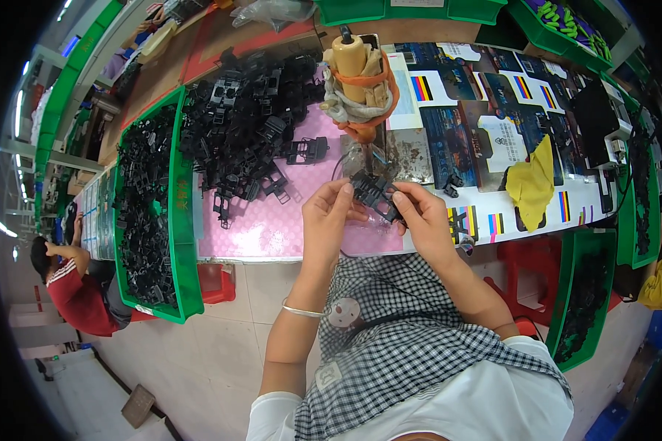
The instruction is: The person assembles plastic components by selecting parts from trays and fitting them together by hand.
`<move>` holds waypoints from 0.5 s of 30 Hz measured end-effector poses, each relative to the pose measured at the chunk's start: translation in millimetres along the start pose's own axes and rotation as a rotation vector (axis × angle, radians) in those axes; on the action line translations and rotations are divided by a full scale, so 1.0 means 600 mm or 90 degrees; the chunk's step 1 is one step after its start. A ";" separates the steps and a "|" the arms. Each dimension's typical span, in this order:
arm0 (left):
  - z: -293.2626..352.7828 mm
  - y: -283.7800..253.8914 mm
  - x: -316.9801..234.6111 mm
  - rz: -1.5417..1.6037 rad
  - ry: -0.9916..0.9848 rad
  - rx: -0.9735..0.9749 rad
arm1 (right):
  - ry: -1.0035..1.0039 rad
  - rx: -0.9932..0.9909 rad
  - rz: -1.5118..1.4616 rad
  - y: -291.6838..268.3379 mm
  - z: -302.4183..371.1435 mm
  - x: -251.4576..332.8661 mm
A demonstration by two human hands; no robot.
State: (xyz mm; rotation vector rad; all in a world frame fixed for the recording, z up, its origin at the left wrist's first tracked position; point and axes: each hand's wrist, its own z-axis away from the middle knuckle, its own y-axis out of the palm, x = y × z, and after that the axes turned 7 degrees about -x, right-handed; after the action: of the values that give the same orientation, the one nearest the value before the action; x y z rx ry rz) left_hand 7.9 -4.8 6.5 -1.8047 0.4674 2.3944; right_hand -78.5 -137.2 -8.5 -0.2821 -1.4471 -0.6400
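Observation:
Between my two hands, over the front edge of the table, is a black plastic frame part (375, 194) with cut-out openings. My left hand (329, 213) pinches its left side between thumb and fingers. On the other side my right hand (425, 219) grips it, thumb on top. Just beyond stands an upright tool with a tan cylinder (350, 67), wrapped in cloth and orange bands. A big heap of similar black plastic parts (250, 125) covers the pink patterned sheet (261, 231) to the left. One separate black part (307, 151) lies at the heap's right side.
A green bin (185, 242) full of black parts stands at the left. Another green bin (566, 353) sits low at the right, near a red stool (526, 268). A yellow cloth (531, 187) lies on printed sheets. A person in red (84, 298) sits far left.

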 end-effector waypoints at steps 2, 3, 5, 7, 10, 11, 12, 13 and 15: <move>-0.002 0.000 0.000 0.005 -0.003 0.002 | 0.014 0.010 0.006 -0.005 -0.001 0.000; -0.003 -0.001 0.001 0.004 0.000 0.003 | 0.029 0.020 0.012 -0.007 0.000 0.000; -0.005 0.000 0.002 0.002 0.002 0.005 | 0.029 0.022 0.012 -0.007 -0.001 0.002; -0.007 0.001 0.002 -0.003 0.007 0.004 | 0.029 0.024 0.012 -0.008 -0.002 0.002; -0.007 0.003 -0.002 -0.006 0.007 0.005 | 0.017 0.022 0.010 -0.006 -0.004 0.000; -0.007 0.003 -0.002 -0.007 0.007 0.005 | 0.006 0.012 0.000 -0.003 -0.004 0.001; -0.007 0.003 -0.001 -0.007 0.007 0.006 | -0.006 0.003 -0.010 -0.001 -0.004 0.001; -0.008 0.002 -0.001 -0.008 0.008 0.007 | -0.006 0.003 -0.010 0.000 -0.004 0.002; -0.008 0.002 0.000 -0.008 0.006 0.005 | -0.005 0.001 -0.011 0.001 -0.004 0.004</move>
State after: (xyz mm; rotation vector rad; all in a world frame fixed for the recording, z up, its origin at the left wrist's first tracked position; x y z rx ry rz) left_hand 11.8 -7.2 5.3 -1.8109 0.4638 2.3734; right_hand -76.5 -138.7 -6.2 -0.2711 -1.4583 -0.6529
